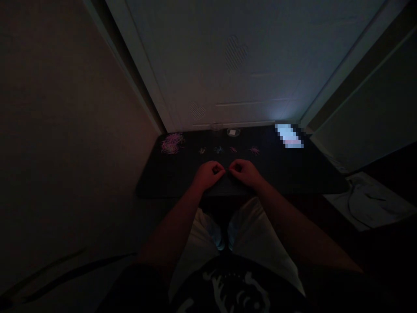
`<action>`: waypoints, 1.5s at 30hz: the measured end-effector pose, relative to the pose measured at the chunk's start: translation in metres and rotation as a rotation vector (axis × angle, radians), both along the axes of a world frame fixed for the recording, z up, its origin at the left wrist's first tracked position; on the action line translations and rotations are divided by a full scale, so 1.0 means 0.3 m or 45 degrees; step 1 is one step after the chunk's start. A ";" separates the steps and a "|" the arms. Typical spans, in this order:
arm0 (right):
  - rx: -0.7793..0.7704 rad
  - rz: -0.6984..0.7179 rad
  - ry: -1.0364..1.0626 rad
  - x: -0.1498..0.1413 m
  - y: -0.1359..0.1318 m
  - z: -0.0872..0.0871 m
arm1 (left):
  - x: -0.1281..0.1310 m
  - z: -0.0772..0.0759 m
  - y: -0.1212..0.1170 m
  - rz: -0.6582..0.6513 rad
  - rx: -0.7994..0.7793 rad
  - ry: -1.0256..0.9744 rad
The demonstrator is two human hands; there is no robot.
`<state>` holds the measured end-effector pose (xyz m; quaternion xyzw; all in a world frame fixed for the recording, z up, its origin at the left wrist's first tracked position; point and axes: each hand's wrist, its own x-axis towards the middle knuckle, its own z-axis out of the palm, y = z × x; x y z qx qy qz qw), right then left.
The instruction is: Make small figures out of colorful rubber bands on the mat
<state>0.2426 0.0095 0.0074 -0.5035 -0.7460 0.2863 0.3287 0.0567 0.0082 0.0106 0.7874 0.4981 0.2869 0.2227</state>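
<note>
My left hand [209, 175] and my right hand [245, 173] meet over the front part of a dark table [169, 178]. The thumb and fingers of each are pinched together, tips almost touching. Whatever is between them is too small and dark to make out. Just beyond lie small clusters of thin loops or strands: a yellowish cluster [202, 150], a bluish cluster [218, 150], a pink cluster [233, 149] and another pink cluster [254, 150]. A larger heap of pink and pale strands [172, 143] sits at the table's far left.
At the back edge stand a clear container [216, 127] and a round clear dish [233, 132] with a white square in it. A bright, blurred-out screen [289, 135] is at the back right. A pale panel with hearts [208, 78] rises behind the table. The room is dim.
</note>
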 end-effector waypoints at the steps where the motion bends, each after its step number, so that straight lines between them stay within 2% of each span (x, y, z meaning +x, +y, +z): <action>1: 0.002 0.004 0.004 0.000 0.000 0.000 | 0.000 0.001 -0.001 -0.001 0.003 0.004; 45: 0.060 -0.002 -0.025 -0.004 -0.003 -0.001 | -0.002 -0.003 0.001 -0.011 -0.012 0.037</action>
